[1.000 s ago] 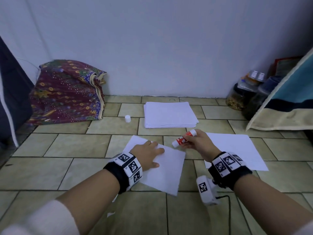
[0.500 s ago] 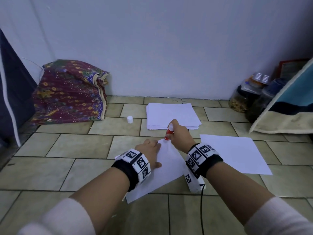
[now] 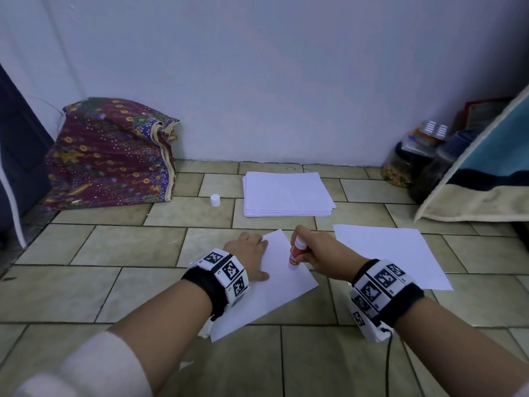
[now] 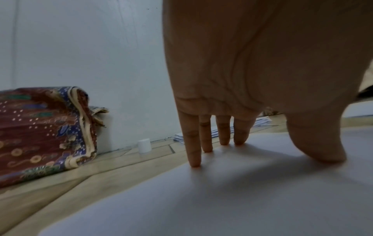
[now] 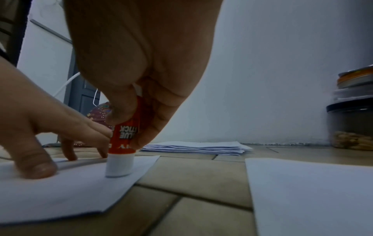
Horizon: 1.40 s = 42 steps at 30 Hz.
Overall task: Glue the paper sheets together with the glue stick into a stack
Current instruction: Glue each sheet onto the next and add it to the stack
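On a tiled floor (image 3: 120, 247) by a pale wall, a person's right hand (image 3: 320, 250) pinches a red glue stick (image 3: 296, 253), its white end pressed down onto a paper sheet (image 3: 286, 285) near that sheet's far corner.

Left hand (image 3: 247, 253) lies flat with fingers (image 4: 193, 143) straight, tips pressing the same sheet just beside the stick. A second sheet (image 3: 392, 253) lies apart to the right; a paper stack (image 3: 286, 193) sits farther back near the wall, a small white cap (image 3: 215, 200) standing to its left. Patterned cloth (image 3: 111, 156) is bundled at far left, jars (image 3: 409, 164) at far right.
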Available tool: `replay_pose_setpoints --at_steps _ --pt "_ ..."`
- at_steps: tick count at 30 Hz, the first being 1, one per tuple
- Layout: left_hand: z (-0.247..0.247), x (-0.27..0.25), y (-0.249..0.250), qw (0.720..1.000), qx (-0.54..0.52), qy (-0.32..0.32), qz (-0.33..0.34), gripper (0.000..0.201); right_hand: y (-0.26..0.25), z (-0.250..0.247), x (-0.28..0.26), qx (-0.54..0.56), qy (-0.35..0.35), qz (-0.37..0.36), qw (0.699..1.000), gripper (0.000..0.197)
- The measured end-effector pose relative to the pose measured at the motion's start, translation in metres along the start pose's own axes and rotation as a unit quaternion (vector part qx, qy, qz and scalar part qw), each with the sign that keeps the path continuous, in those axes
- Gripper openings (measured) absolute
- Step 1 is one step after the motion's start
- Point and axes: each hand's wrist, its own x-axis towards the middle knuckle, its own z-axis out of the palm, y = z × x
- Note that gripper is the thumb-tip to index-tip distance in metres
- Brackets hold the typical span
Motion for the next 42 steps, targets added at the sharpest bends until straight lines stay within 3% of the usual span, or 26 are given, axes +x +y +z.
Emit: replay_pose_setpoints --at_steps 4,7,10,14,16,18,21,26,30,36,42 --pt "-0.005 0.0 -0.005 0.999 0.008 -0.034 0.016 0.089 0.005 -0.003 -0.022 0.009 -0.03 -0.025 0.999 0.017" --pt "-0.008 -0.002 -0.005 1.0 0.014 -0.021 0.018 0.085 0.014 -0.008 -0.028 0.003 -0.043 -0.001 0.999 0.02" --pt "-0.009 -0.003 -0.001 0.998 0.063 0.001 -0.015 0.084 0.027 -0.013 -0.027 0.138 0.032 0.073 0.987 0.017" --pt "-0.004 -0.007 -0.002 0.994 0.082 0.049 -0.046 0.099 0.027 -0.019 -0.021 0.416 0.139 0.146 0.887 0.007" --pt "0.0 -0.005 -0.004 0.997 0.036 0.067 0.032 0.093 0.025 -0.019 -0.015 0.489 0.166 0.167 0.84 0.009" --pt "0.0 -0.006 -0.003 0.993 0.015 0.043 0.111 0.082 0.023 -0.016 -0.007 0.516 0.18 0.184 0.817 0.009" --pt "-0.001 -0.008 -0.002 0.994 0.023 -0.005 0.103 0.069 0.018 -0.009 0.009 0.48 0.193 0.19 0.835 0.006" --pt "-0.002 -0.009 -0.009 0.999 0.015 0.017 0.038 0.083 0.002 -0.001 0.035 0.336 0.22 0.159 0.902 0.019" --pt "0.002 -0.008 -0.01 0.999 -0.026 0.024 0.019 0.084 -0.011 0.009 0.058 0.172 0.184 0.119 0.961 0.023" --pt "0.004 -0.009 -0.011 0.999 -0.039 0.023 0.006 0.09 -0.023 0.014 0.077 0.029 0.109 0.054 0.992 0.019" --pt "0.005 -0.009 -0.013 0.998 -0.048 0.028 0.012 0.091 -0.014 0.005 0.06 -0.056 0.023 0.023 0.998 0.027"
